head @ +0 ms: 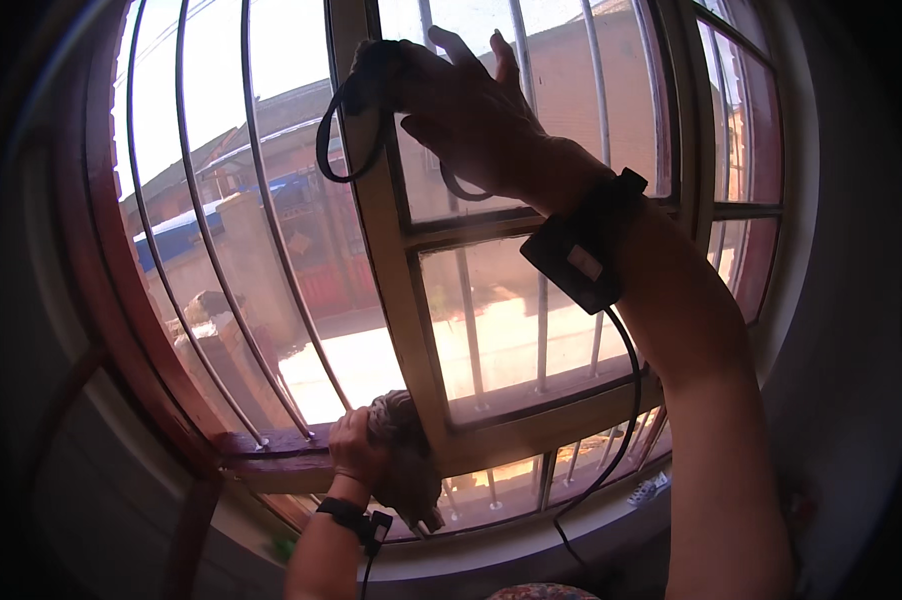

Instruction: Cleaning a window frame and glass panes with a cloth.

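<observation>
At the lower middle, my left hand (pixel 357 450) grips a bunched grey cloth (pixel 406 457), which hangs down beside the bottom corner of a light-framed window sash (pixel 387 262). My right hand (pixel 473 105) is raised to the upper part of the sash's upright edge. Its thumb and forefinger side is around a dark, cloth-like bundle (pixel 380 71), while other fingers spread over the glass. A black cord loop (pixel 323 142) hangs from the bundle; shadow hides what exactly it is.
Metal bars (pixel 260 172) stand outside the window. A dark red frame (pixel 132 315) borders the opening at left. Each wrist wears a black strapped device (pixel 578 259) with a trailing cable (pixel 635 405). A small silvery packet (pixel 647 489) lies on the sill (pixel 511 551).
</observation>
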`<action>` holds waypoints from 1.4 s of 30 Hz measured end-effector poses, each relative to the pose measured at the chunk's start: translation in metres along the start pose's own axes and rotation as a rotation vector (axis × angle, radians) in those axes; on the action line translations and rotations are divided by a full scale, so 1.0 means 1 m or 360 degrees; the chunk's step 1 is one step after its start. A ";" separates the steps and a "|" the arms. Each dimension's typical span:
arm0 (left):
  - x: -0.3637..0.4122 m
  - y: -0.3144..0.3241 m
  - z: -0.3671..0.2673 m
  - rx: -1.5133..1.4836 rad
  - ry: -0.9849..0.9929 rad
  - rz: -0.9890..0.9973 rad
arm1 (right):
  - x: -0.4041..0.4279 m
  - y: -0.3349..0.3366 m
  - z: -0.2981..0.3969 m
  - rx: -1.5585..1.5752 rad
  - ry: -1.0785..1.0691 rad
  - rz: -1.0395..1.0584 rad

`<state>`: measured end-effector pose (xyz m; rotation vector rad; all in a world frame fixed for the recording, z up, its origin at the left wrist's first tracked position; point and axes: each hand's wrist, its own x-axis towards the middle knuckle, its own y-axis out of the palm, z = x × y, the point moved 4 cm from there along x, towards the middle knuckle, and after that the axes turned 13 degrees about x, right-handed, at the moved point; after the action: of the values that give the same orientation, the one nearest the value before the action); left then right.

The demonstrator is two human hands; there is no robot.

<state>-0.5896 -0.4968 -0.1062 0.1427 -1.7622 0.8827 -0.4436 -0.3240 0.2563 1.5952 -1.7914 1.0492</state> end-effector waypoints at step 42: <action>0.002 -0.002 -0.007 0.0018 0.0016 0.0067 | -0.117 -0.114 -0.125 -0.0449 0.0390 -0.0279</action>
<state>-0.5839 -0.4930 -0.1030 0.1090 -1.7565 0.9223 -0.3261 -0.1554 0.2570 1.3604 -1.5294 0.8297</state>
